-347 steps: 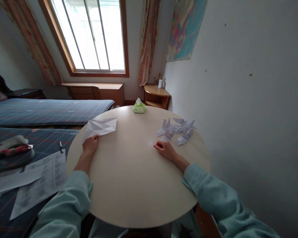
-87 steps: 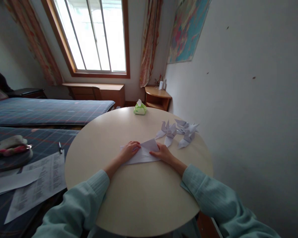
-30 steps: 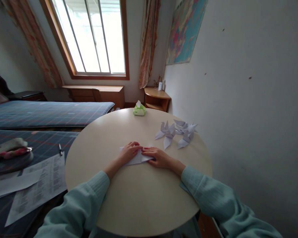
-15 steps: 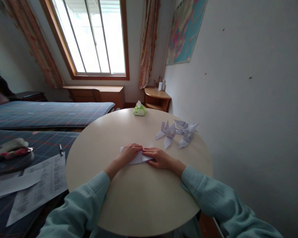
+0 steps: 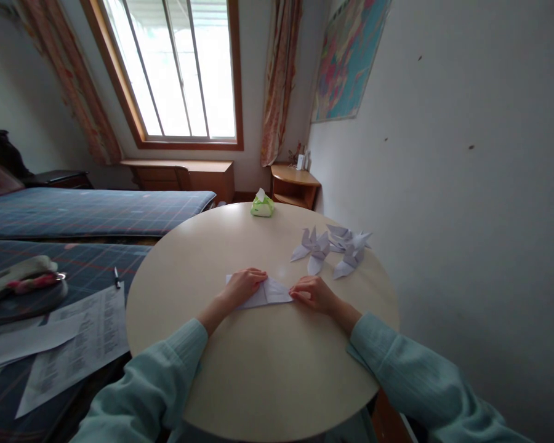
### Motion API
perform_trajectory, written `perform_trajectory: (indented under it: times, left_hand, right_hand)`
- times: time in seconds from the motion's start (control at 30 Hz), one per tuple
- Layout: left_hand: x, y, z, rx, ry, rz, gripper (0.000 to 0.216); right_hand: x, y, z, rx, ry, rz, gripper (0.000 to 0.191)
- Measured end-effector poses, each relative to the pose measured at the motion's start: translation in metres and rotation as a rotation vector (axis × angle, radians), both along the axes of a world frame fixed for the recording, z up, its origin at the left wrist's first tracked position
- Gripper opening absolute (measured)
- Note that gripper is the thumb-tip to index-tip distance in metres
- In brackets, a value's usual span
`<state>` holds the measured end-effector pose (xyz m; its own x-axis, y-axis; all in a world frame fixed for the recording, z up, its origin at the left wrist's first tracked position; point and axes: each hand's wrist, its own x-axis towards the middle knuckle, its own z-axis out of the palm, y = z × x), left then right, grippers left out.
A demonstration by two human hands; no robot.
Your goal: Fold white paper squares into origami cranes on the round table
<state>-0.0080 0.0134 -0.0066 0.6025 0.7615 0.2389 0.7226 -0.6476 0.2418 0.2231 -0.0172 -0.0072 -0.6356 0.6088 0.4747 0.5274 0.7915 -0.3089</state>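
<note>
A folded white paper [image 5: 273,292] lies flat near the middle of the round beige table [image 5: 258,363]. My left hand [image 5: 242,286] rests on its left part, fingers curled and pressing down. My right hand [image 5: 317,293] sits at the paper's right tip, fingers bent and pinching the edge. Both sleeves are pale green. Part of the paper is hidden under my left hand.
Several folded white paper birds [image 5: 335,246] lie at the table's far right, near the wall. A green tissue pack [image 5: 262,205] stands at the far edge. Printed sheets [image 5: 69,344] and a pen [image 5: 117,277] lie on the bed at left.
My right hand has slid right along the paper to its right tip, uncovering the middle of the fold. My left hand has stayed in place.
</note>
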Motion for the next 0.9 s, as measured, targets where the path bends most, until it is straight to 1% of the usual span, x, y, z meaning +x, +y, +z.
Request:
perform_trajectory:
  times: [0.3,0.43,0.5,0.57,0.63,0.67,0.73,0.77,0.83,0.9]
  left_hand:
    - [-0.001,0.0,-0.002,-0.023,-0.044,0.002,0.037]
    - [-0.001,0.001,-0.004,-0.011,-0.091,0.006,0.029]
    - [0.0,0.001,-0.005,-0.007,-0.112,-0.001,0.025]
    - [0.001,0.001,-0.007,-0.01,-0.121,-0.005,0.024]
    - [0.002,0.002,-0.01,-0.014,-0.124,-0.002,0.025]
    - [0.002,0.003,-0.012,-0.015,-0.126,0.003,0.027]
    - [0.003,0.005,-0.017,-0.025,-0.122,0.017,0.035]
    - [0.003,0.006,-0.019,-0.035,-0.116,0.028,0.04]
    - [0.003,0.007,-0.023,-0.067,-0.105,0.037,0.045]
    - [0.002,0.008,-0.023,-0.098,-0.115,0.035,0.041]
  right_hand:
    - [0.017,-0.007,-0.004,0.079,-0.03,-0.109,0.044]
    - [0.018,-0.006,-0.009,0.075,-0.041,-0.182,0.047]
    - [0.016,-0.002,-0.012,0.046,-0.003,-0.256,0.044]
    - [0.011,0.004,-0.014,0.002,0.058,-0.312,0.035]
    - [0.005,0.012,-0.014,-0.041,0.066,-0.283,0.024]
    - [0.001,0.015,-0.014,-0.052,0.028,-0.234,0.025]
    - [-0.007,0.022,-0.015,-0.057,-0.077,-0.139,0.034]
    - [-0.01,0.025,-0.016,-0.052,-0.123,-0.119,0.037]
    - [-0.016,0.03,-0.018,-0.047,-0.189,-0.103,0.042]
    - [-0.02,0.034,-0.02,-0.058,-0.219,-0.102,0.044]
